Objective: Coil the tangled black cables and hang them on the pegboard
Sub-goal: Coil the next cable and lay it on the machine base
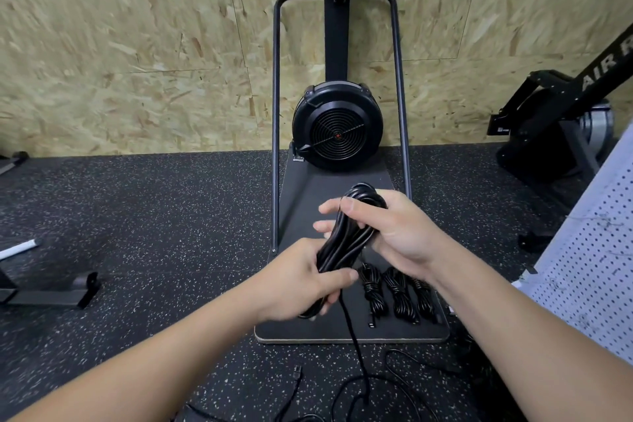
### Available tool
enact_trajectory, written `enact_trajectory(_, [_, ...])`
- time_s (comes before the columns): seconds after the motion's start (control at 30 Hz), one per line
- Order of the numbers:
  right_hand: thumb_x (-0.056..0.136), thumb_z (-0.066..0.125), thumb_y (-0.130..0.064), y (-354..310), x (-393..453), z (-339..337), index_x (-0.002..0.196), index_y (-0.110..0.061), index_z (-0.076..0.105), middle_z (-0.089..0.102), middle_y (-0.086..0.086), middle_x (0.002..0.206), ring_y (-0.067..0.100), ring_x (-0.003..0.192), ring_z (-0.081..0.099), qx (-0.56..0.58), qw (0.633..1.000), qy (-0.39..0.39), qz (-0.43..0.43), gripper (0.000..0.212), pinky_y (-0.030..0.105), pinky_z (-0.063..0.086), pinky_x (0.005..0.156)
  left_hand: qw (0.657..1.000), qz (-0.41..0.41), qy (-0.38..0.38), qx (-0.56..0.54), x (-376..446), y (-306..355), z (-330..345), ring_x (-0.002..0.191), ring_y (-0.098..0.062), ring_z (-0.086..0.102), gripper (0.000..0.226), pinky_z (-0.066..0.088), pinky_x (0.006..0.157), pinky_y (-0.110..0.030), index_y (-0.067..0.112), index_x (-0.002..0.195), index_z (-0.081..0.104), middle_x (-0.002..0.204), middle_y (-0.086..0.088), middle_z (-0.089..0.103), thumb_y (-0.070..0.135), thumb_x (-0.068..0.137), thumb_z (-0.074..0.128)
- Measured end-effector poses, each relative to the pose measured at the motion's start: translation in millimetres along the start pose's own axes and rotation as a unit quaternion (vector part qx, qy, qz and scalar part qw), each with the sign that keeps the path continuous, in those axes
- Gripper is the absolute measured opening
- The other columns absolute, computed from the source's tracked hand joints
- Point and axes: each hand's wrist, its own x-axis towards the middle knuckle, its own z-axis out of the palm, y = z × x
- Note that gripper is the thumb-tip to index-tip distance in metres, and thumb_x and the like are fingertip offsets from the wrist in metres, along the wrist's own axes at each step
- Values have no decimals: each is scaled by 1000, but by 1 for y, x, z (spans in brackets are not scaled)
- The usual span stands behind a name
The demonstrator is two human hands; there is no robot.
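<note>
Coiling a black cable bundle, both hands gripping it above the machine's platform: left hand low, right hand high. Probably needing the floor's trailing tail wound on next.

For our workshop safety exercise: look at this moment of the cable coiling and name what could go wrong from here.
1. The coil is held by the left hand and right hand but looks unbound, so a slack grip could let its loops spring apart.
2. Its loose tail trails into other cables on the floor and may snag or knot.
3. Those floor cables lie near the person, likely a trip hazard.
</note>
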Motion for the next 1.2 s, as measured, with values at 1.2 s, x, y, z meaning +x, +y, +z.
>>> enact_trajectory(1.2, [109,57,-40,90,9,-14,76,-23,65,69,2,73,19,62,57,-593,792,-138,39,38,42,57,72,887,-143,192,394,25,-37,-49,84,-38,69,11,51,68,-38,21,94,58,93,-8,73,30,89,63])
